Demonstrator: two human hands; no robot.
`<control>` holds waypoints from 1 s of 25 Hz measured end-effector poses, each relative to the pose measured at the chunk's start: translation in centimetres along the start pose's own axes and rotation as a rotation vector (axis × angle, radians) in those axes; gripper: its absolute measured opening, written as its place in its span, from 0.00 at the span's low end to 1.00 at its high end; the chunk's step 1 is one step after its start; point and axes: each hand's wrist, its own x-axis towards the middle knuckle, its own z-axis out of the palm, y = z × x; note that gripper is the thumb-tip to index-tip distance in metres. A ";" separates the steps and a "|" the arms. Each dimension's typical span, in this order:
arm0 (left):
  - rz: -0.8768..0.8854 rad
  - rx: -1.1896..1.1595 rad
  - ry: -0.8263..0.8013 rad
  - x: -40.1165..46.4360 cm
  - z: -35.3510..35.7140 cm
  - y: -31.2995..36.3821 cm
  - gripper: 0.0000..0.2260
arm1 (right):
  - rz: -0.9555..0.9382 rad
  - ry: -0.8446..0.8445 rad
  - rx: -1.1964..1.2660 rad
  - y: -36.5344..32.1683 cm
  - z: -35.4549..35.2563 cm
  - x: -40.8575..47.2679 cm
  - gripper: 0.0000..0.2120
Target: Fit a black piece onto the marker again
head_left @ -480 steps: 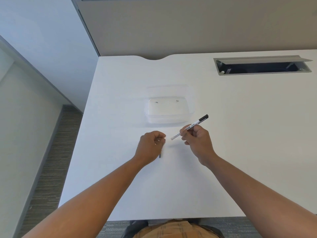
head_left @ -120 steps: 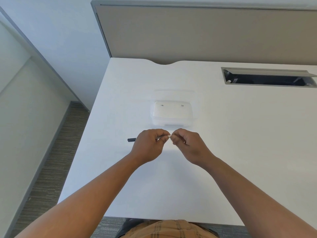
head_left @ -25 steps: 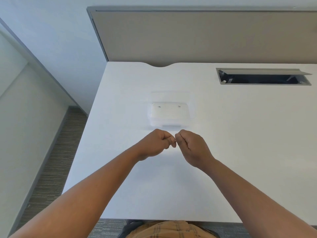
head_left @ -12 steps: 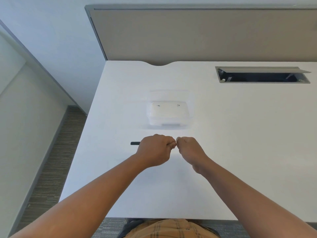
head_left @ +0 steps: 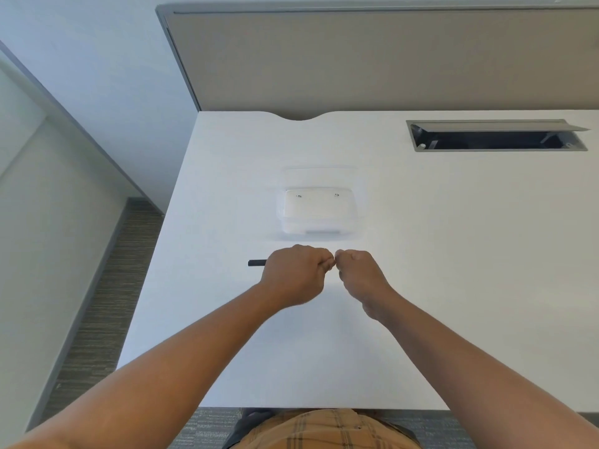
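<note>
Both our hands, left hand (head_left: 296, 275) and right hand (head_left: 359, 275), curl around the pen (head_left: 256, 263) near the clear box (head_left: 319, 212); a crooked pull could make it slip onto the desk (head_left: 453, 254).

Left hand (head_left: 296, 275): fist-like, back turned up, fingers curled under, knuckles toward the far side. Thumb and forefinger tips met at its right edge, apparently pinching something too small to make out.

Right hand (head_left: 361, 277): also curled, wrist bent and dropped toward the near side, knuckles raised. Its fingertips (head_left: 340, 256) faced left, all but touching the left hand's; the contact point itself was hidden.

Left forearm: bare, ran from the near left corner diagonally up to the wrist.

Right forearm: bare, ran from the near right corner diagonally up to the wrist.

Both hands sat level, side by side, at centre.
</note>
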 end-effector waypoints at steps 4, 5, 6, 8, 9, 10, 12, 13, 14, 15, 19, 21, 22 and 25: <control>0.054 0.078 0.060 -0.5 0.8 -0.5 0.13 | -0.006 -0.010 -0.092 -0.1 -0.4 0.0 0.17; 0.072 0.056 0.063 -0.4 0.8 -0.6 0.13 | -0.047 0.006 -0.095 0.1 -0.5 -0.2 0.19; 0.105 0.037 0.066 -0.3 0.7 -0.7 0.13 | -0.074 0.003 -0.079 0.2 -0.5 -0.2 0.20; 0.194 0.009 0.066 -0.2 0.5 -0.6 0.12 | -0.110 -0.020 -0.074 0.4 -0.6 -0.2 0.21; 0.227 0.017 0.064 -0.1 0.5 -0.7 0.11 | -0.122 -0.022 -0.088 0.6 -0.7 0.0 0.21; 0.245 0.040 0.067 -0.1 0.6 -1.1 0.10 | -0.132 -0.016 -0.105 0.6 -0.9 0.2 0.20; 0.211 0.085 0.097 0.0 0.8 -2.4 0.09 | -0.147 0.018 -0.132 0.8 -1.4 0.6 0.20; 0.167 0.088 0.113 0.1 0.9 -3.2 0.10 | -0.146 0.039 -0.133 1.0 -1.8 0.8 0.20; 0.119 0.070 0.123 0.1 0.9 -4.1 0.10 | -0.137 0.056 -0.129 1.2 -2.3 1.1 0.20; 0.076 0.027 0.128 0.0 0.8 -5.0 0.11 | -0.124 0.066 -0.123 1.5 -2.8 1.4 0.20; -0.004 -0.239 0.130 -0.1 1.0 -7.4 0.12 | -0.085 0.056 -0.105 2.6 -4.0 2.4 0.19; -0.016 -0.293 0.150 0.0 1.3 -7.8 0.13 | -0.087 0.038 -0.103 3.0 -4.1 2.7 0.17; -0.022 -0.300 0.162 0.1 1.5 -7.8 0.13 | -0.098 0.041 -0.109 3.3 -4.0 2.9 0.15; -0.049 -0.319 0.170 0.2 2.1 -8.2 0.13 | -0.186 0.068 -0.157 4.2 -4.0 3.2 0.08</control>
